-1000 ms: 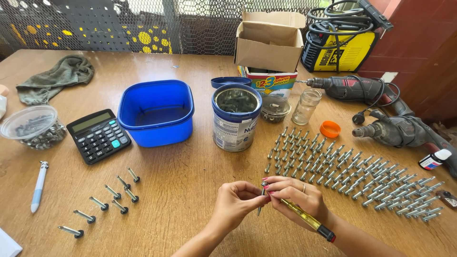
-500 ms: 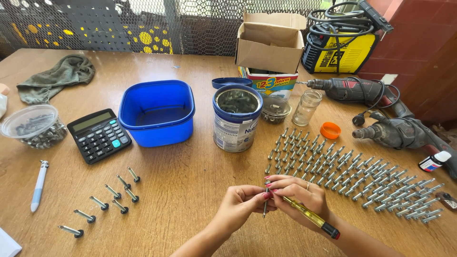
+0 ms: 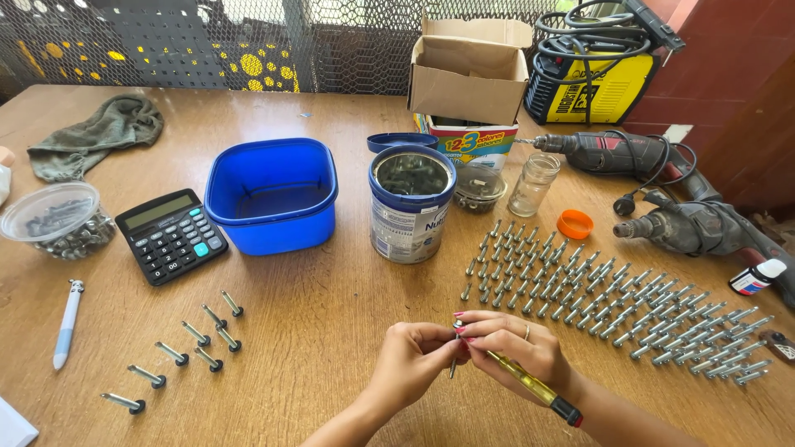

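Bolt (image 3: 453, 364) pinched between left hand (image 3: 411, 358) and right hand (image 3: 515, 346), screwdriver (image 3: 530, 385) in right.

We count eight loose bolts (image 3: 192, 358) on the left of the table (image 3: 331, 331), and one more bolt (image 3: 453, 364) pinched between our two hands, the left hand (image 3: 410, 360) and the right hand (image 3: 513, 348). The rows of bolts (image 3: 613, 306) on the right hold too many to count. We see two power drills (image 3: 662, 190), one calculator (image 3: 171, 236), one blue tub (image 3: 272, 194), one tin can (image 3: 411, 203), one glass jar (image 3: 532, 184), one orange cap (image 3: 575, 223), one cardboard box (image 3: 469, 70), one pen (image 3: 68, 321) and one screwdriver (image 3: 534, 389).
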